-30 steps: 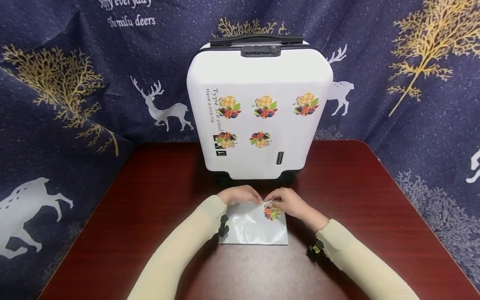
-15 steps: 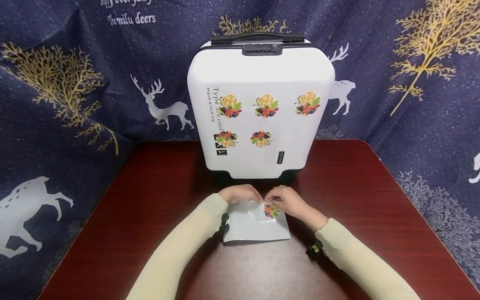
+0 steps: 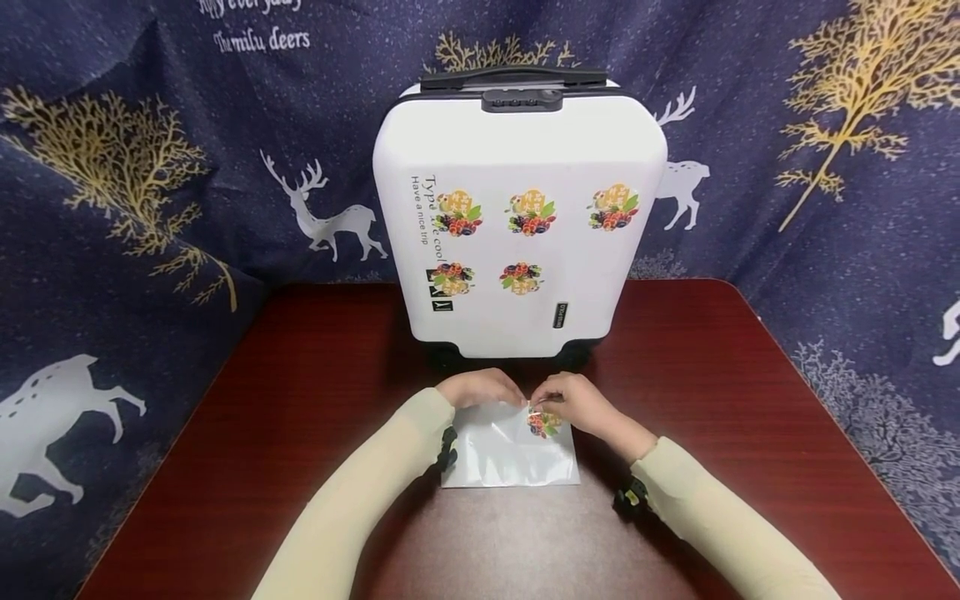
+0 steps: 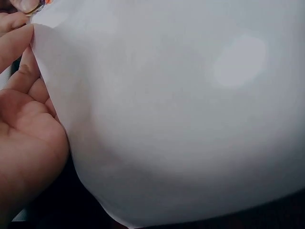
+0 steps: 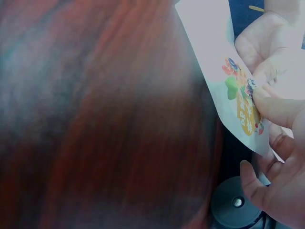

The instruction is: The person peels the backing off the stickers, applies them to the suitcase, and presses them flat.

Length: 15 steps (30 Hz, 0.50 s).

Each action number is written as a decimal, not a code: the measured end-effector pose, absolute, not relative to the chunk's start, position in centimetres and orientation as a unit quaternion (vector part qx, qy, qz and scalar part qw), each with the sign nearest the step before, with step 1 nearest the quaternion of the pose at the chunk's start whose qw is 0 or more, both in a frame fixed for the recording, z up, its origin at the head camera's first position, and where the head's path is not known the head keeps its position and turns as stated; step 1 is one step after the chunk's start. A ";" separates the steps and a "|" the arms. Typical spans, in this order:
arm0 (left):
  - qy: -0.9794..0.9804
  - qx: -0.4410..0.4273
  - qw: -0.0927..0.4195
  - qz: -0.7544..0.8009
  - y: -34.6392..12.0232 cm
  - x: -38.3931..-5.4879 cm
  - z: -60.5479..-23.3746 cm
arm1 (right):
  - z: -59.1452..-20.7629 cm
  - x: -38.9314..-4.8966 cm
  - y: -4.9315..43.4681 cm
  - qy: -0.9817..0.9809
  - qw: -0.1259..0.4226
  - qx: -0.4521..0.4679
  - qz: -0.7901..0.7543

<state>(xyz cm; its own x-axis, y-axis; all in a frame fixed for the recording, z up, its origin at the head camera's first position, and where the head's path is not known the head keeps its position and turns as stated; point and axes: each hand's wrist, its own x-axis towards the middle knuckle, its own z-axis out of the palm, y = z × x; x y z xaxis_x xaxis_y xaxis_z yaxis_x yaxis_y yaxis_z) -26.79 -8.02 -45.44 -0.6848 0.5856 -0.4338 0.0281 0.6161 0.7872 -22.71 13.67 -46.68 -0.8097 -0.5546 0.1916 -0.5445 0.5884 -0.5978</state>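
Observation:
A glossy white sticker sheet [image 3: 506, 462] lies on the table, bearing a round fruit sticker [image 3: 543, 423] near its far right corner. My left hand [image 3: 483, 387] pinches the sheet's far edge, just left of the sticker. Close beside it, my right hand [image 3: 577, 406] pinches the sticker at its edge. In the right wrist view the right thumb [image 5: 281, 109] presses on the printed sticker, with fingers behind the sheet. Whether the sticker's edge has lifted from the sheet is hidden. The sheet fills most of the left wrist view, the left hand [image 4: 28, 143] along its edge.
A white suitcase [image 3: 517, 321] stands upright behind the hands, with several fruit stickers on its front, three in the upper row and two in the lower. The dark red table [image 3: 322, 375] extends to both sides. A patterned dark blue cloth [image 3: 225, 125] hangs behind.
The sheet's near edge rose and curved half a second ago and lies flatter now. Both hands stay in nearly the same place, fingers still at the sticker's corner.

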 end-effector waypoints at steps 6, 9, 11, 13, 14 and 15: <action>0.826 0.176 0.354 0.401 -7.9 -26.6 -45.4 | -46.9 -22.7 13.8 0.887 0.058 -0.273 -0.369; 0.835 0.173 0.349 0.389 -7.8 -26.6 -45.4 | -47.0 -22.6 13.8 0.885 0.060 -0.266 -0.378; 0.842 0.178 0.342 0.377 -7.7 -26.6 -45.4 | -47.1 -22.5 13.7 0.883 0.051 -0.272 -0.379; 0.848 0.185 0.335 0.366 -7.7 -26.6 -45.5 | -47.0 -22.4 13.7 0.883 0.038 -0.278 -0.376; 0.850 0.188 0.334 0.361 -7.6 -26.6 -45.5 | -47.0 -22.4 13.7 0.884 0.032 -0.281 -0.373; 0.852 0.192 0.332 0.356 -7.6 -26.7 -45.5 | -47.0 -22.3 13.7 0.885 0.026 -0.284 -0.368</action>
<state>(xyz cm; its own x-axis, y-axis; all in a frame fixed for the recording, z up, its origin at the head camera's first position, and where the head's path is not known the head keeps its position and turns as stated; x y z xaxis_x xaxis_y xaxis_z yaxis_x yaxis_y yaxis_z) -26.66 -7.59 -45.53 -0.7061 0.5640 -0.4283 0.0910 0.6720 0.7349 -22.32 13.67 -46.95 -0.8373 -0.5219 0.1630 -0.4835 0.5675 -0.6665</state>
